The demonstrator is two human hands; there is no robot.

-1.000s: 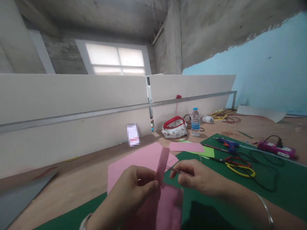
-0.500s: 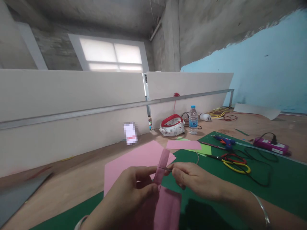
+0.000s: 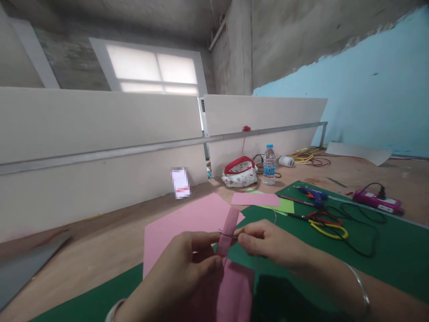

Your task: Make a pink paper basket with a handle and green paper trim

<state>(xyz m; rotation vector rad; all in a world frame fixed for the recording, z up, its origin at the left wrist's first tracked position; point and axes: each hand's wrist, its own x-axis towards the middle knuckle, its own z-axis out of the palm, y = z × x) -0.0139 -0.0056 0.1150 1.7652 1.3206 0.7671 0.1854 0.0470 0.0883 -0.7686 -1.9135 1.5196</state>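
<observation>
In the head view, the left hand [image 3: 187, 273] pinches a narrow pink paper strip [image 3: 229, 230] between thumb and fingers, holding it nearly upright just above the green mat [image 3: 385, 264] on the bench. The right hand [image 3: 268, 243] is closed on a thin wire [image 3: 226, 234], whose tip now crosses the strip. A second ago that hand sat a little further to the right, the wire was hard to make out, and the strip stood taller above the fingers; since then both hands have drawn closer together, so the wire seems to be meeting the paper, which suggests the work of joining the two is under way.

A large pink sheet [image 3: 187, 221] lies flat behind the hands. Scissors [image 3: 321, 223] with red and yellow handles and a glue gun [image 3: 313, 193] lie well apart to the right, untouched.
</observation>
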